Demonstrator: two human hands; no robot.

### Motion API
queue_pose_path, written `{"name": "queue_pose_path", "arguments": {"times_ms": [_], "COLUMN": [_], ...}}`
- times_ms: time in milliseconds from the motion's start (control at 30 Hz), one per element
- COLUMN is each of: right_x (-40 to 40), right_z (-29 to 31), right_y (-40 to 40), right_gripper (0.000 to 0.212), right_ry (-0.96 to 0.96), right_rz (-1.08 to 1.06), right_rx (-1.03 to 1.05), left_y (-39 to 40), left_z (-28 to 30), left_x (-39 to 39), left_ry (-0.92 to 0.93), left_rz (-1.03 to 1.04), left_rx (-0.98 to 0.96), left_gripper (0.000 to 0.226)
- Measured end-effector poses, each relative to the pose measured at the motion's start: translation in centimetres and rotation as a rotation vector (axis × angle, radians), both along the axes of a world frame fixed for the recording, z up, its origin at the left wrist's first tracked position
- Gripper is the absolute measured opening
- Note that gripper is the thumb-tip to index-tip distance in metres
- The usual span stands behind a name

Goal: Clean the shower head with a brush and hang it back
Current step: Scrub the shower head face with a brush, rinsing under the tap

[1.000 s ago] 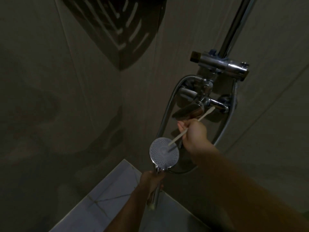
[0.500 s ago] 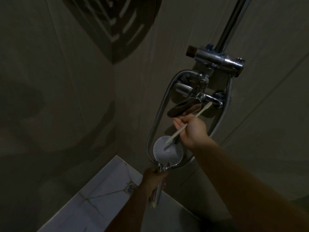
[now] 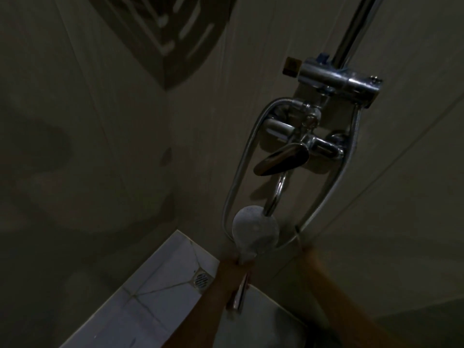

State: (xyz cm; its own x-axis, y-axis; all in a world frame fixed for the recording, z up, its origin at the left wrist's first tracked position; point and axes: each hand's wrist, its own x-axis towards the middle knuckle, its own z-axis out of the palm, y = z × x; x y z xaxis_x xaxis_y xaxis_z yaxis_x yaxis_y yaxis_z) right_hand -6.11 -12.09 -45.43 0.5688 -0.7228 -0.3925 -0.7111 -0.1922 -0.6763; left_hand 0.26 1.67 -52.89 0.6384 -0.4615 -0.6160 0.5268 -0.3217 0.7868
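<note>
The round grey shower head (image 3: 255, 232) sits low in the middle of the head view, its face blurred. My left hand (image 3: 236, 268) grips its chrome handle (image 3: 239, 293) just under the head. My right forearm (image 3: 326, 275) reaches up from the lower right and ends beside the shower head near the hose (image 3: 241, 172). The right hand itself is dark and blurred. No brush shows in this frame.
On the wall above are the chrome mixer lever (image 3: 281, 160), a curved spout (image 3: 277, 194), the valve bar (image 3: 336, 79) and the riser pipe (image 3: 351, 28). A corner shelf (image 3: 163, 33) hangs at top left. The white tiled floor has a drain (image 3: 200, 280).
My right hand held the brush against the shower head's face; now it has dropped to the right and the brush is out of sight. The left hand keeps its grip on the handle.
</note>
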Motion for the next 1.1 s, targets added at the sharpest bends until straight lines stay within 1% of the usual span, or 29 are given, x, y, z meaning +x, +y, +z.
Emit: {"name": "queue_pose_path", "arguments": {"times_ms": [33,67,100,167,233,300,367,467,500,600,667,733,800,867,933,967,1000,1033,1100], "right_x": [0.1,0.4,0.7,1.5,2.5,3.6,4.3,4.6,4.6,4.8,4.9,4.9,4.8,4.1,3.7,3.5,3.3,3.0,3.2], "right_z": [-0.3,-0.4,-0.2,0.2,0.7,0.7,0.2,-1.0,-1.2,-1.3,-1.1,-1.5,-1.6,-1.2,-0.6,-0.3,-0.6,-0.7,-1.0], "right_y": [0.0,0.0,0.1,0.4,0.6,0.3,0.1,0.8,1.0,0.8,0.9,0.9,0.9,0.7,1.4,1.5,1.4,1.5,1.8], "right_gripper": [0.03,0.032,0.03,0.028,0.029,0.03,0.028,0.028,0.028,0.028,0.028,0.027,0.028,0.035,0.049,0.052,0.053,0.051,0.044], "right_ry": [0.008,-0.01,-0.018,0.046,0.135,0.185,0.165,0.163,0.173,0.206,0.221,0.15,0.021,-0.007,0.103,0.164,0.157,0.14,0.09], "right_rz": [0.046,0.084,0.131,0.289,0.404,0.428,0.431,0.55,0.556,0.421,0.401,0.381,0.34,0.505,0.742,0.779,0.769,0.733,0.618], "right_rx": [-0.013,-0.045,-0.09,-0.187,-0.276,-0.35,-0.356,-0.286,-0.287,-0.314,-0.34,-0.353,-0.238,-0.248,-0.265,-0.366,-0.461,-0.485,-0.433], "left_y": [0.0,0.1,0.3,0.4,0.5,0.7,0.8,0.9,0.9,0.9,1.0,1.0,1.1,1.2,1.3,1.3,1.2,1.2,1.2], "left_z": [-0.3,-0.4,-0.3,-0.4,-0.3,-0.3,-0.1,-0.3,-0.2,-0.1,0.4,0.5,0.8,1.0,1.2,1.3,1.5,1.6,1.8], "left_x": [0.2,0.4,0.5,0.7,0.8,1.0,1.1,1.3,1.4,1.5,1.7,1.8,1.7,1.6,1.5,1.4,1.4,1.5,1.5], "left_ry": [0.009,0.015,0.019,0.023,0.004,-0.027,-0.061,-0.115,-0.114,-0.11,-0.119,-0.13,-0.131,-0.094,-0.031,-0.016,-0.017,-0.027,-0.037], "left_rz": [0.042,0.072,0.095,0.11,0.083,0.033,-0.006,-0.041,-0.033,-0.048,-0.053,-0.042,-0.051,-0.027,0.015,0.02,0.012,0.001,-0.012], "left_rx": [-0.023,-0.035,-0.04,-0.014,0.027,0.053,0.065,0.084,0.085,0.108,0.123,0.124,0.138,0.101,0.051,0.04,0.042,0.043,0.043], "left_gripper": [0.025,0.025,0.025,0.026,0.028,0.03,0.031,0.033,0.032,0.033,0.033,0.033,0.034,0.031,0.027,0.027,0.027,0.027,0.026]}}
